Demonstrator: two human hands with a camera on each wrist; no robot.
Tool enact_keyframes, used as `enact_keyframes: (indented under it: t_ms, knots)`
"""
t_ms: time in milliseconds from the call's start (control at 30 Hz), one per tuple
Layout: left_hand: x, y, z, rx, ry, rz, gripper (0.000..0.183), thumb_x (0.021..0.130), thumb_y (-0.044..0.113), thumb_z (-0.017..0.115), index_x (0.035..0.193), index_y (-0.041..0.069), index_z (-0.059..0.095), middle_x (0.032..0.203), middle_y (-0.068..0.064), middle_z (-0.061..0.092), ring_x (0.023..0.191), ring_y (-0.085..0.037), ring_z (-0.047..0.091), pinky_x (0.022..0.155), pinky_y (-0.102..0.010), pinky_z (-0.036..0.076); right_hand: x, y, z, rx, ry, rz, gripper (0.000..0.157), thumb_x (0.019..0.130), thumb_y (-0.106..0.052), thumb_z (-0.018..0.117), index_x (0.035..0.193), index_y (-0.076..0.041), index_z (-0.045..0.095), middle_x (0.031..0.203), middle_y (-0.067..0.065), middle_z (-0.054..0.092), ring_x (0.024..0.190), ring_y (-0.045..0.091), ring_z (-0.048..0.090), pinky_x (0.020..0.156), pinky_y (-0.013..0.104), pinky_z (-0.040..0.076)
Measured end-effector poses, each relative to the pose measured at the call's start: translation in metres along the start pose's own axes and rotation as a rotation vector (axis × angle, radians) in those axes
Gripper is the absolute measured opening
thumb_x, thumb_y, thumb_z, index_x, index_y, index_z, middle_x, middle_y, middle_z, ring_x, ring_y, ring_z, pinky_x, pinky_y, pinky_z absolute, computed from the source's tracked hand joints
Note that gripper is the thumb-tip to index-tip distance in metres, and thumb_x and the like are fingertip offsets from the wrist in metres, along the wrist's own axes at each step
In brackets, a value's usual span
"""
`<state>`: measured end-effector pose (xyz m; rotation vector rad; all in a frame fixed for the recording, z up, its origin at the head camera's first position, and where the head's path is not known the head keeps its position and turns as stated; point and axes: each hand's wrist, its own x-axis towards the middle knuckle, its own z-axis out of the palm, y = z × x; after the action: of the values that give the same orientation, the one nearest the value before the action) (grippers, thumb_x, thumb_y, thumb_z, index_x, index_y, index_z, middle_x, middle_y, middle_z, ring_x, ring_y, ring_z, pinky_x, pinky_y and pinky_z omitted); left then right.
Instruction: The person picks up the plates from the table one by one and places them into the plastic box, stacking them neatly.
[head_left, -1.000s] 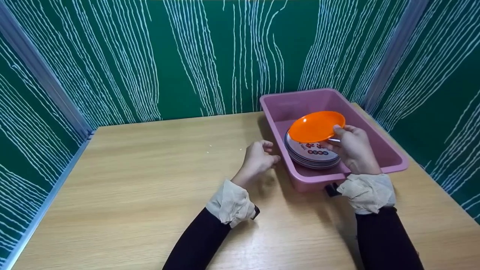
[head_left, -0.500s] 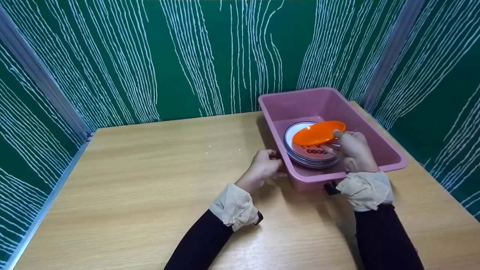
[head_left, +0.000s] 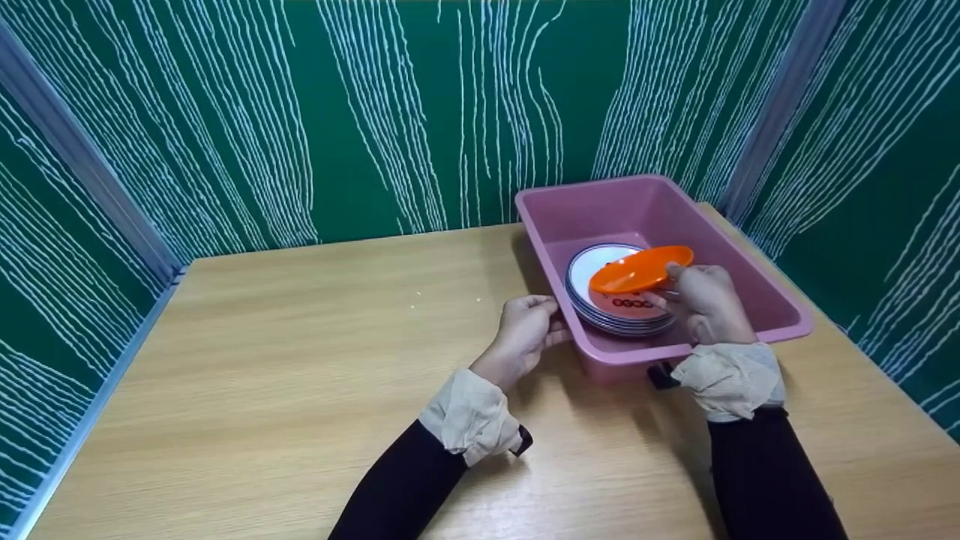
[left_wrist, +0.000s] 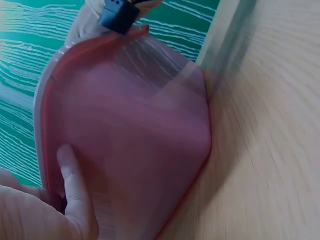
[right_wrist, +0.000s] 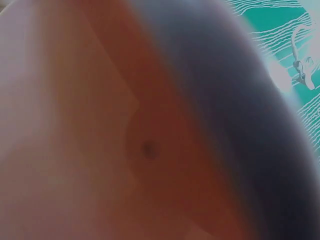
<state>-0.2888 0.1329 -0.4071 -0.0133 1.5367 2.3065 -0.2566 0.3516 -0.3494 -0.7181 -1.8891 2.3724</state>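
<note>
A pink plastic basin [head_left: 637, 355] stands on the right of the table. My left hand [head_left: 523, 330] grips its left rim; in the left wrist view one finger [left_wrist: 74, 182] lies against the basin's outer wall [left_wrist: 135, 120]. Inside the basin sits a stack of white plates [head_left: 592, 260] with dark rims and a printed pattern. Over that stack my right hand [head_left: 705, 296] pinches an orange plate [head_left: 634, 271] by its right edge. The plate is tilted, and I cannot tell whether it touches the stack. The right wrist view is too close and blurred to show the fingers.
The wooden table [head_left: 285, 375] stretches to the left, with a few tiny white specks [head_left: 416, 300] on it. Green panels [head_left: 360, 150] with wavy white lines enclose the back and sides, joined by metal posts [head_left: 772, 112].
The orange plate has been lowered and tilted more steeply over the stack. My left hand has moved right and taken hold of the basin's rim.
</note>
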Motion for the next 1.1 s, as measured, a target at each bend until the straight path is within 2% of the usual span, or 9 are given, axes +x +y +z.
enact_keyframes:
  t_ms: [133,333,433,600,667,733,833,967,1100]
  knots:
    - [-0.004,0.004,0.002,-0.054,0.001,-0.022,0.018,0.102,-0.003,0.048,0.102,-0.009,0.065,0.079,-0.011,0.063,0.063,-0.016,0.063,0.059,-0.024,0.060,-0.001,0.000,0.000,0.018,0.001,0.023,0.060,0.111,-0.015,0.035,0.163,-0.004,0.008,0.158,0.015,0.028,0.135,0.026,0.042,0.105,0.031,0.051]
    - [-0.006,0.007,0.003,-0.105,0.029,-0.060,0.018,0.101,-0.001,0.049,0.099,-0.006,0.067,0.080,-0.010,0.062,0.068,-0.018,0.061,0.061,-0.025,0.059,-0.003,-0.004,0.002,0.083,0.010,0.071,0.059,0.110,-0.020,0.043,0.162,-0.009,0.017,0.145,0.010,0.038,0.123,0.025,0.047,0.096,0.028,0.057]
    - [-0.008,0.009,0.002,-0.112,0.039,-0.072,0.018,0.102,0.000,0.050,0.101,-0.005,0.067,0.081,-0.011,0.063,0.069,-0.019,0.061,0.063,-0.027,0.059,-0.003,-0.005,0.003,0.117,0.025,0.107,0.064,0.109,-0.023,0.048,0.163,-0.013,0.015,0.150,0.008,0.035,0.118,0.023,0.049,0.093,0.028,0.058]
    - [-0.010,0.011,0.001,-0.107,0.045,-0.066,0.019,0.102,0.002,0.050,0.104,-0.006,0.067,0.082,-0.011,0.063,0.070,-0.020,0.061,0.064,-0.027,0.060,-0.002,-0.005,0.003,0.113,0.052,0.133,0.068,0.107,-0.029,0.053,0.163,-0.017,0.017,0.156,0.006,0.032,0.098,0.017,0.055,0.089,0.029,0.060]
    - [-0.009,0.011,0.001,-0.105,0.039,-0.062,0.018,0.102,0.002,0.050,0.103,-0.006,0.067,0.081,-0.010,0.063,0.069,-0.019,0.060,0.063,-0.026,0.059,-0.002,-0.005,0.003,0.109,0.059,0.130,0.067,0.106,-0.031,0.054,0.162,-0.016,0.020,0.157,0.006,0.032,0.103,0.018,0.055,0.087,0.028,0.061]
    - [-0.009,0.010,0.002,-0.106,0.033,-0.057,0.017,0.102,0.001,0.050,0.101,-0.006,0.066,0.079,-0.009,0.062,0.067,-0.018,0.060,0.062,-0.026,0.058,-0.001,-0.004,0.003,0.110,0.070,0.135,0.067,0.106,-0.033,0.054,0.162,-0.017,0.022,0.159,0.005,0.031,0.122,0.021,0.049,0.088,0.028,0.060]
    - [-0.009,0.010,0.003,-0.107,0.022,-0.056,0.017,0.102,0.001,0.050,0.098,-0.005,0.065,0.078,-0.008,0.061,0.066,-0.017,0.060,0.061,-0.026,0.058,-0.001,-0.004,0.001,0.124,0.079,0.148,0.071,0.105,-0.036,0.057,0.163,-0.021,0.019,0.164,0.001,0.025,0.137,0.021,0.036,0.099,0.030,0.055]
    - [-0.009,0.010,0.003,-0.105,0.023,-0.060,0.017,0.102,0.000,0.050,0.099,-0.006,0.065,0.078,-0.008,0.060,0.066,-0.017,0.059,0.062,-0.026,0.058,-0.002,-0.004,-0.001,0.122,0.088,0.180,0.079,0.103,-0.040,0.060,0.165,-0.027,0.013,0.168,-0.005,0.016,0.143,0.018,0.027,0.117,0.034,0.040]
    - [-0.009,0.011,0.004,-0.098,0.024,-0.062,0.018,0.101,0.001,0.051,0.104,-0.008,0.066,0.078,-0.008,0.060,0.066,-0.017,0.059,0.062,-0.026,0.058,-0.003,-0.006,-0.002,0.151,0.077,0.199,0.080,0.103,-0.040,0.061,0.165,-0.029,0.011,0.169,-0.007,0.013,0.147,0.017,0.024,0.123,0.036,0.031]
